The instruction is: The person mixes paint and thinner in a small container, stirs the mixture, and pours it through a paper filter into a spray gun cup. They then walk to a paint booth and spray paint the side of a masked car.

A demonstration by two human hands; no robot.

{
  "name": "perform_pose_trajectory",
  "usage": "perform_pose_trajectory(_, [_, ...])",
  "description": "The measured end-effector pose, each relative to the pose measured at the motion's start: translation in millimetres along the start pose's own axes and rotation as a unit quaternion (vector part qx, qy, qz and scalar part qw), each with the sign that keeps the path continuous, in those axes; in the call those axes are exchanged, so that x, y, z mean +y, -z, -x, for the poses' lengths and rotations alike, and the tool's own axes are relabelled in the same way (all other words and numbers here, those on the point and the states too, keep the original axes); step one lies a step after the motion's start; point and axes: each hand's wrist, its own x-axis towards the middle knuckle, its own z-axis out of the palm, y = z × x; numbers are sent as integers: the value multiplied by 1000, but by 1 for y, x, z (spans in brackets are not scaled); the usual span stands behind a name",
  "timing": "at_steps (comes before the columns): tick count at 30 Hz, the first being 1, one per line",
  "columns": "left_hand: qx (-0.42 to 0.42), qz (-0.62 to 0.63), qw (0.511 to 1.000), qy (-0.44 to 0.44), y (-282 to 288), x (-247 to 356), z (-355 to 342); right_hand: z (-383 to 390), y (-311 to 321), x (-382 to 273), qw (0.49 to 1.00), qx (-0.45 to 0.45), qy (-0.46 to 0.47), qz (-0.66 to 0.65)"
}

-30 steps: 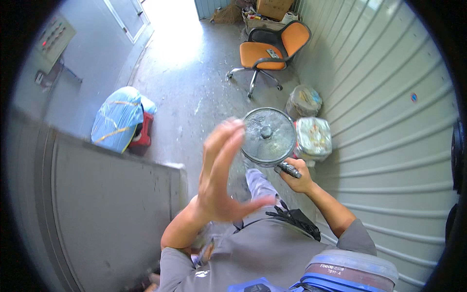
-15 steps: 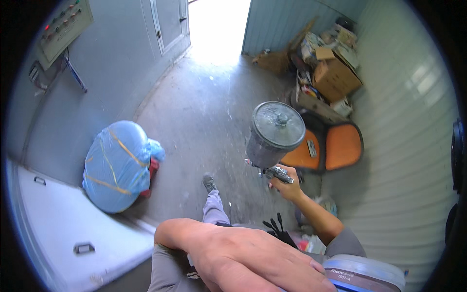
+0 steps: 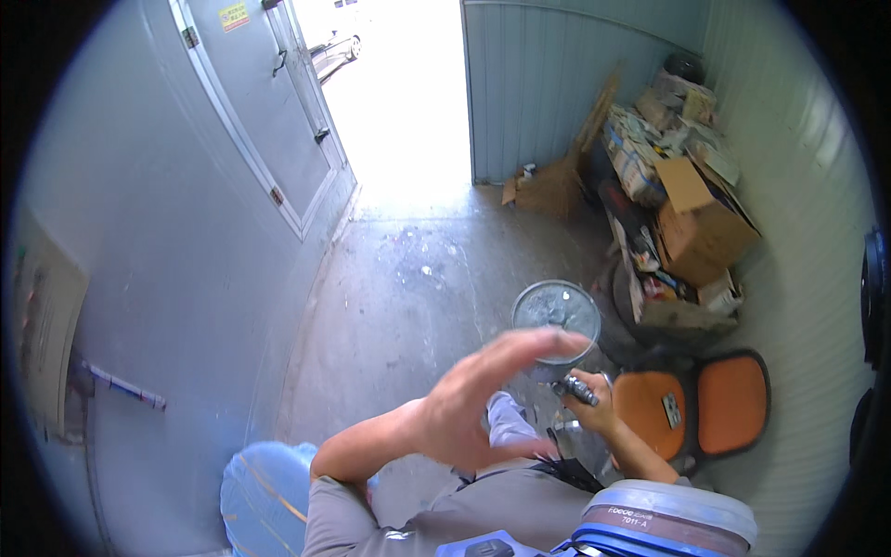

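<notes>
My left hand (image 3: 464,399) is raised in mid-air with fingers curved apart and holding nothing; its fingertips overlap the gun's cup in the view. My right hand (image 3: 599,413) grips a metal spray gun (image 3: 576,389), topped by a round grey, paint-smeared lidded cup (image 3: 557,302). A respirator with a filter cartridge (image 3: 664,511) hangs at my chest, at the bottom right. An orange-padded black chair (image 3: 729,399) stands beside my right arm, with a small grey object (image 3: 671,409) on its seat.
A bright open doorway (image 3: 399,102) lies ahead beside a grey door (image 3: 251,121). A broom (image 3: 548,186) and piled cardboard boxes (image 3: 696,241) stand at the right. A blue wrapped object (image 3: 260,492) is low at the left, below a wall panel (image 3: 51,316).
The doorway, door and boxes have come nearer, and the chair now sits lower in view beside my arm. My left hand dropped toward my chest, then rose again with fingers open.
</notes>
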Motion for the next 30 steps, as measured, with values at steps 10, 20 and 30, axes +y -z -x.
perform_pose_trajectory(10, [249,-295,885,258,348,-267,-5,-472,-38,49,996,-62,-4,-65])
perform_pose_trajectory(20, [328,-519,767,-184,765,-347,-137,-834,-75,86,992,-60,-67,-92])
perform_pose_trajectory(30, [304,-438,834,143,867,-705,-170,-1130,-65,138,992,-68,104,35])
